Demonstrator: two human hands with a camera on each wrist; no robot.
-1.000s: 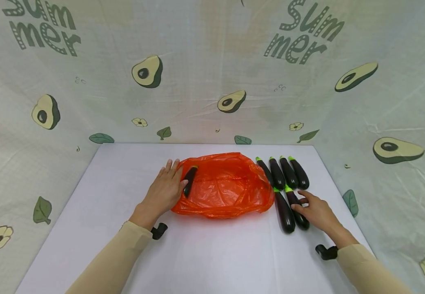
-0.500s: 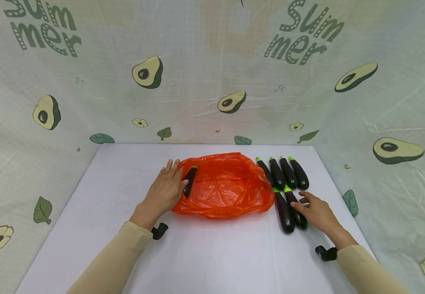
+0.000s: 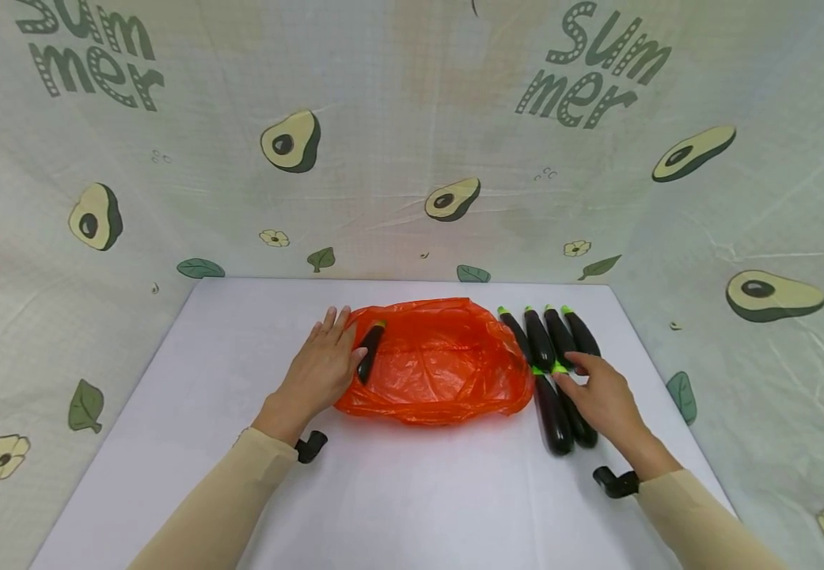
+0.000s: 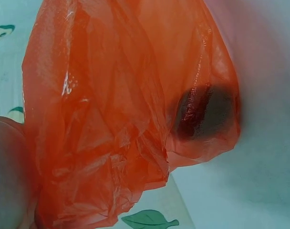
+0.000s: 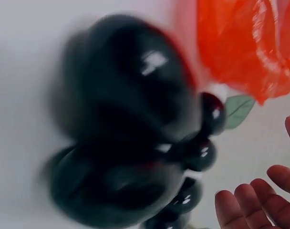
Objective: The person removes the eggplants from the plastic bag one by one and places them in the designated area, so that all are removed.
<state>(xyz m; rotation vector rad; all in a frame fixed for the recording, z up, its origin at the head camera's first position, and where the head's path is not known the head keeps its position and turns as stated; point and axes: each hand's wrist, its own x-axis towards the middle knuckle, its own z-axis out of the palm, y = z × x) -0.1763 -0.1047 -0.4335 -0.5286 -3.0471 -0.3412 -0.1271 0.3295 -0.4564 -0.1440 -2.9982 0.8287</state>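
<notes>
An orange-red plastic bag [image 3: 419,364] lies with its mouth spread on the table. One dark eggplant [image 3: 370,354] shows inside, at the left. My left hand [image 3: 319,368] rests along the bag's left edge, fingers straight and thumb near the rim. Right of the bag, two eggplants form a front row. My right hand [image 3: 604,396] hovers over the upper end of the right-hand one [image 3: 584,427], partly hiding it. In the right wrist view its fingers [image 5: 252,202] are loosely extended and hold nothing. Through the bag wall a blurred dark shape [image 4: 204,114] appears in the left wrist view.
Behind the front pair, several more eggplants [image 3: 540,336] with green stems stand in a row, close to the bag's right side. A white table [image 3: 397,499] carries everything. Cloth printed with avocados [image 3: 290,142] hangs behind and at both sides.
My right hand has shifted up and slightly left, from beside the right front eggplant toward its stem end. My left hand, the bag and the eggplants stay nearly in place.
</notes>
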